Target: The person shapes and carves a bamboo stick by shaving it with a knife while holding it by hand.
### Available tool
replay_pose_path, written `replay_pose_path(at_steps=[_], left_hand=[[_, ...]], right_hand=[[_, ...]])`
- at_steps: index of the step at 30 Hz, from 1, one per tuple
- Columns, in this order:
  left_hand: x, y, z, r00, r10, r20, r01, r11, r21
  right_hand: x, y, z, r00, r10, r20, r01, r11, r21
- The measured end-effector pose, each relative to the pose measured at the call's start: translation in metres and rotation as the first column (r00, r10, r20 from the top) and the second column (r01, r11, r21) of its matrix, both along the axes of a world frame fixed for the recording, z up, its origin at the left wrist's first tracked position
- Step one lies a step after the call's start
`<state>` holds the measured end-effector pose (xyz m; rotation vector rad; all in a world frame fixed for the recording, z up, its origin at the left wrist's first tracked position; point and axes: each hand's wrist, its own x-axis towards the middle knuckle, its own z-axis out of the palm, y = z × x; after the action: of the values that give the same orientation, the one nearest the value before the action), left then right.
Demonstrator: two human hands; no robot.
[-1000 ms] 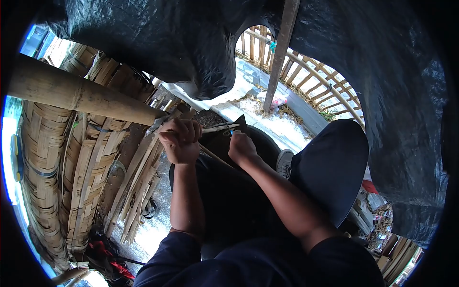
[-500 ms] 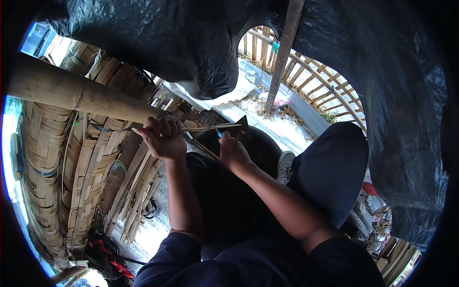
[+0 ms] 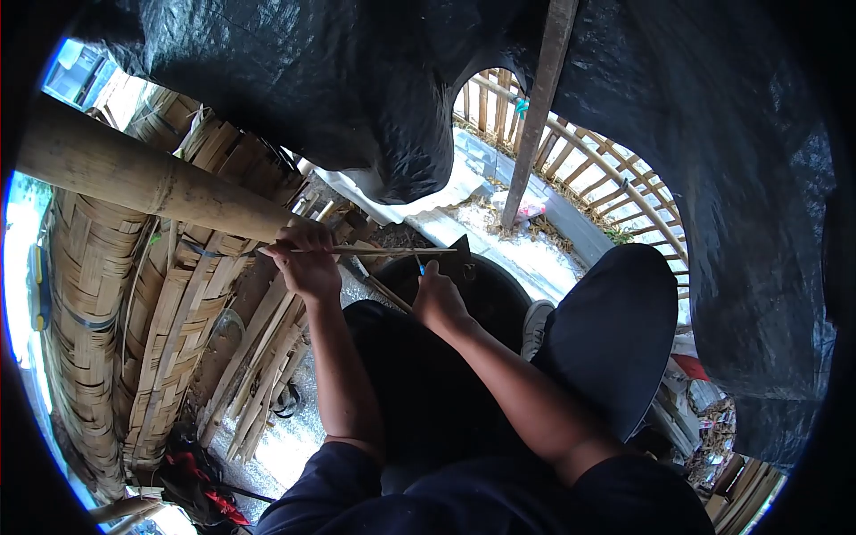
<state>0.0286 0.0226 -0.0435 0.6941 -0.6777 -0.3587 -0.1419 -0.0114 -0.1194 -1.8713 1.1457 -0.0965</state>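
Note:
My left hand point(image 3: 309, 264) is closed around the near end of a thin bamboo strip point(image 3: 392, 252), which points to the right across the view. My right hand point(image 3: 440, 301) is wrapped around the blue handle of a small knife point(image 3: 420, 266). Its short blade points up close to the strip; whether it touches, I cannot tell. Below the strip and beyond my right hand stands a round black tub point(image 3: 499, 299). Another bamboo stick point(image 3: 390, 293) slants between my two hands, beneath the strip.
A thick bamboo pole point(image 3: 160, 183) runs from the left towards my left hand. Woven bamboo panels point(image 3: 94, 267) and split bamboo pieces point(image 3: 267, 379) stand at the left. Dark plastic sheeting point(image 3: 357, 80) hangs ahead and right, beside an upright post point(image 3: 539, 111). My raised knee point(image 3: 611, 330) is at right.
The view has shifted slightly, so most things appear lower. The knife in my right hand now shows its blade pointing up beside the strip. My left hand keeps its hold.

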Motion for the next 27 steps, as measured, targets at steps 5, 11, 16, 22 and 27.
replay_pose_path(at_steps=[5,11,16,22,27], left_hand=[[-0.012,0.003,0.017,0.966,-0.165,-0.199,0.167,0.986,-0.005],[-0.015,-0.003,0.008,0.931,-0.251,-0.264,0.255,0.967,-0.018],[-0.022,-0.002,0.008,0.949,-0.228,-0.218,0.219,0.973,-0.066],[-0.009,0.01,0.002,0.965,-0.108,-0.24,0.11,0.994,-0.005],[-0.005,0.014,0.0,0.962,-0.041,-0.271,0.049,0.999,0.022]], right_hand=[[0.004,0.001,0.012,0.997,0.02,0.071,-0.022,0.999,0.034],[0.008,0.005,0.051,0.91,-0.015,0.414,0.109,0.973,-0.204],[0.009,0.008,0.05,0.972,-0.042,0.231,0.056,0.997,-0.053],[0.018,0.005,0.036,0.961,0.016,0.276,-0.012,1.0,-0.016],[0.025,0.007,0.032,0.973,0.047,0.224,-0.042,0.999,-0.031]])
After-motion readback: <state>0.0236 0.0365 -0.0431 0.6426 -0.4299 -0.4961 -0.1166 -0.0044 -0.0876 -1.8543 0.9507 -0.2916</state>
